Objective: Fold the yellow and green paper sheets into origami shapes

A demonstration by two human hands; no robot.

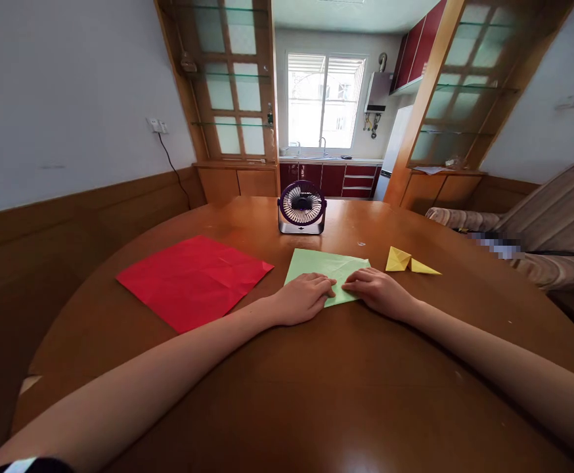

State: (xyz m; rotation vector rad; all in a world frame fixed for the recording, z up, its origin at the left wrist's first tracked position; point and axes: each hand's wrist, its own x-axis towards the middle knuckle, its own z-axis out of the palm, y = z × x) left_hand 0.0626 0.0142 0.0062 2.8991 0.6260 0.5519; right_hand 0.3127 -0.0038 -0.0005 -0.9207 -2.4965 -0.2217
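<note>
Both the left hand (pixel 303 299) and right hand (pixel 378 291) press flat, ungrasping, on the pale green paper sheet's (pixel 324 266) near edge, pinning it to the round wooden counter (pixel 287 381). A creased red paper square (pixel 193 279) lies left of this grip, folded yellow paper (pixel 408 261) right.

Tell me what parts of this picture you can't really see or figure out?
All in the head view:
- The near edge of the green paper is covered by the left hand and right hand.
- A patch on the sofa is blurred out, so what lies there is unknown.
- The folded yellow paper is too small to tell its shape.
- The lettering on the fan is too tiny to read.
- Both elbows are cut off by the bottom edge.
</note>
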